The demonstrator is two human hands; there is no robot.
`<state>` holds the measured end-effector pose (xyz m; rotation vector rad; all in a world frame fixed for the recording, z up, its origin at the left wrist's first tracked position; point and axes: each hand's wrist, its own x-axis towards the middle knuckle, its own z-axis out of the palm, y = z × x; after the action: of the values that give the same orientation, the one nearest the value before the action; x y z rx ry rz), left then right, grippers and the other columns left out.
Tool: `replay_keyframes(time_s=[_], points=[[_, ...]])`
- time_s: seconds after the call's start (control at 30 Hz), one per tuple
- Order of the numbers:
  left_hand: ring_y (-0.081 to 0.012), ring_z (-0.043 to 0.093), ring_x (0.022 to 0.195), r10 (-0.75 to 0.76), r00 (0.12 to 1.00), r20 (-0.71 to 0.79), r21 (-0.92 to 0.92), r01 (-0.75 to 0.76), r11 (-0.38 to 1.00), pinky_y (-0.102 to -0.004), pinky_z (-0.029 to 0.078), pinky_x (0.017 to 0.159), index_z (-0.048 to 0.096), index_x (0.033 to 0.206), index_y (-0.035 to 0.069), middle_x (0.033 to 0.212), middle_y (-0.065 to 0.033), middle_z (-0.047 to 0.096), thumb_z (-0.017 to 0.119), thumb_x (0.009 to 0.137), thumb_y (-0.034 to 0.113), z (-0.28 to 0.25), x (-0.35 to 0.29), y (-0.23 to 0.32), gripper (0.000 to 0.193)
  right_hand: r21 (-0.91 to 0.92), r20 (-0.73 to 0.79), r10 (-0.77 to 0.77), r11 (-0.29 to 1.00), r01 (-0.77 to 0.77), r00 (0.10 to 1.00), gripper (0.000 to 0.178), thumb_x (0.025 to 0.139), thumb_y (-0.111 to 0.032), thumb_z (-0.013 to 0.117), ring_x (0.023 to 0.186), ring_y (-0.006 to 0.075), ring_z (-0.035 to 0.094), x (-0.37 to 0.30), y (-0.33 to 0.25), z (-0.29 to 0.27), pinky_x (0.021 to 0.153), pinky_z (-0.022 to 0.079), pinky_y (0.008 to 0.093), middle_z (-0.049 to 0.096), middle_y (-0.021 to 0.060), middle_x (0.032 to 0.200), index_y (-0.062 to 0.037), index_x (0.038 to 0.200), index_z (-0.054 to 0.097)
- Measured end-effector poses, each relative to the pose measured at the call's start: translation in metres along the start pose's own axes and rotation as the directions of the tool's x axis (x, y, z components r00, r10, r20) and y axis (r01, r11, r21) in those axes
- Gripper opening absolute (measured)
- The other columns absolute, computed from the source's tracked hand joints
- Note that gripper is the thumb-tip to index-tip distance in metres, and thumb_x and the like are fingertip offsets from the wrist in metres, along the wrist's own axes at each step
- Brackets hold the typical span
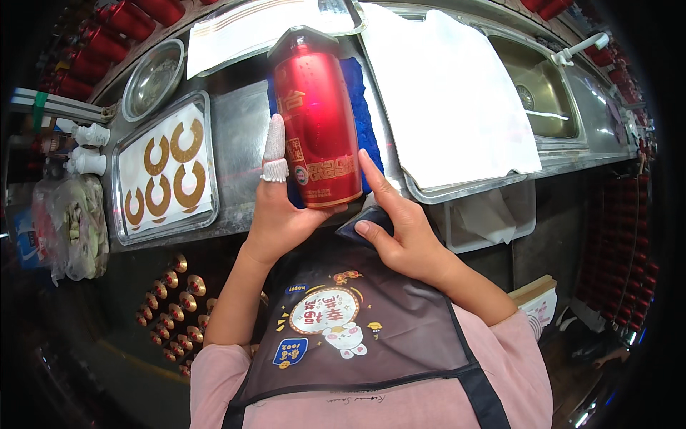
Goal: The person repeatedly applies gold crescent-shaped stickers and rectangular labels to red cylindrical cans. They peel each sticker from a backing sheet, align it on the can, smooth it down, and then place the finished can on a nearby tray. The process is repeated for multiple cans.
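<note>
My left hand (282, 204) holds a glossy red bottle (314, 121) with gold lettering, its palm under the near end and its thumb along the left side. A white finger cover is on one of its digits. At the bottle's far end is a grey, many-sided piece. My right hand (404, 232) has its index finger against the bottle's lower right side. Between its thumb and other fingers it grips a small dark flat piece (366, 223), whose kind I cannot make out. Behind the bottle a blue cloth (357, 89) lies on the metal counter (239, 118).
At left, a metal tray (209, 154) bears a white sheet with gold C-shaped pieces, beside a metal bowl (153, 79). A large tray with white sheets (450, 100) and a sink (532, 93) are at right. A plastic bin (518, 214) is below the counter; red bottles (125, 21) line the back.
</note>
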<state>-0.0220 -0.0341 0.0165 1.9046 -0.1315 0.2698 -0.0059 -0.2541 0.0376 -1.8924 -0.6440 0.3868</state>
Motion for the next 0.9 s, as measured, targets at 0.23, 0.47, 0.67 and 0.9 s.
replay_keyframes(time_s=[0.23,0.47,0.67,0.9], points=[[-0.0275,0.056,0.132,0.009,1.0,0.003,-0.051,-0.009,0.999,-0.039,0.051,0.107,0.008,0.164,0.004,0.153,-0.0179,0.046,0.092,0.065,-0.002,0.006,0.001,0.0,0.13,-0.111,0.107,0.113,0.989,-0.101,0.988,0.093,0.085,0.004,0.067,0.107,0.0428,0.065,0.003,-0.006,-0.002,0.094,0.051,0.0409,0.062,0.0269,0.13,-0.0099,0.165,0.021],[-0.028,0.061,0.126,0.018,0.999,-0.046,0.069,-0.015,0.998,-0.0389,0.05,0.106,0.011,0.164,0.003,0.145,-0.0206,0.055,0.094,0.069,0.011,0.008,0.0,0.002,0.126,-0.11,0.045,-0.056,0.992,0.061,0.997,0.095,0.082,0.002,0.069,0.086,0.0417,0.066,-0.001,-0.003,0.004,0.078,0.052,0.0442,0.067,0.0267,0.102,-0.0069,0.164,0.022],[-0.0267,0.06,0.127,0.019,0.998,-0.068,0.038,-0.016,0.999,-0.0381,0.048,0.108,0.015,0.163,0.001,0.147,-0.0189,0.054,0.096,0.066,0.009,0.013,0.002,0.002,0.126,-0.113,0.025,-0.05,0.992,0.053,0.998,0.098,0.082,0.001,0.069,0.079,0.0407,0.064,-0.001,-0.003,0.005,0.073,0.051,0.0478,0.065,0.0232,0.086,-0.0084,0.165,0.018],[-0.0271,0.063,0.124,0.023,0.996,-0.086,-0.013,-0.024,1.0,-0.0373,0.05,0.106,0.018,0.162,0.0,0.144,-0.0187,0.057,0.096,0.068,0.014,0.015,0.0,-0.001,0.123,-0.089,0.027,-0.015,0.996,0.018,1.0,0.092,0.084,-0.001,0.067,0.096,0.0429,0.066,-0.008,0.006,0.01,0.085,0.053,0.0443,0.065,0.0286,0.116,-0.0052,0.164,0.02]])
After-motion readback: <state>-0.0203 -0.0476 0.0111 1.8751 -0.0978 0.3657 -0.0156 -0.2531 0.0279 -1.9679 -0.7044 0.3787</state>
